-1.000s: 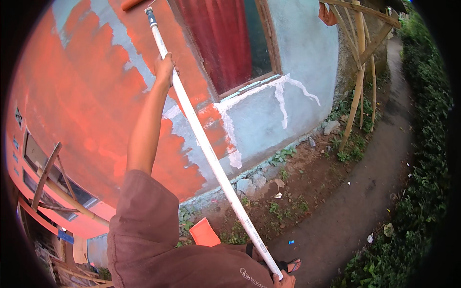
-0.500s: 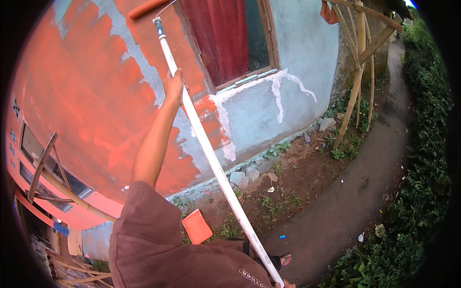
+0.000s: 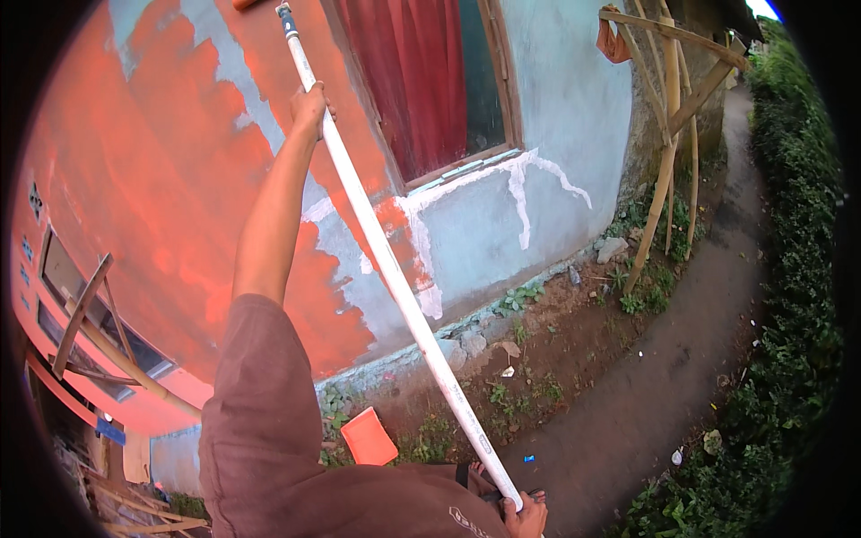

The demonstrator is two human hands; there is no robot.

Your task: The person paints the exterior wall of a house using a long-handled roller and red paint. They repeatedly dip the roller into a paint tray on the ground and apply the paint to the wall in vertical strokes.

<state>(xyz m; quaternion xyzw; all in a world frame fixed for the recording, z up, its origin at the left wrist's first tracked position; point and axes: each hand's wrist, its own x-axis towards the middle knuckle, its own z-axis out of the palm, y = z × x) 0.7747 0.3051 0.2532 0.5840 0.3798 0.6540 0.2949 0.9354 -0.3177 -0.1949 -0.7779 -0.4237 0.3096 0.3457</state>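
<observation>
A long white extension pole point(image 3: 395, 273) slants from the lower middle up to the wall. At its top, an orange paint roller point(image 3: 244, 4) shows only its lower edge at the picture's rim. My left hand point(image 3: 310, 111) is wrapped around the upper pole, arm stretched up and forward. Down at the lower end, my right hand point(image 3: 526, 517) is closed around the pole near my body. Behind the pole, the wall point(image 3: 179, 193) carries patchy orange paint over grey-blue, with a bare strip between orange areas left of the window.
A window point(image 3: 408, 85) with a red curtain has white patches below its sill. An orange paint tray point(image 3: 369, 438) lies at the wall's foot. Bamboo poles point(image 3: 665, 170) lean at the right, beside a dirt path point(image 3: 619, 403) and green hedge point(image 3: 789, 269). Another bamboo pole point(image 3: 134, 368) stands left.
The pole and my left hand have moved up, taking most of the roller out of the picture. My right hand has risen further into view.
</observation>
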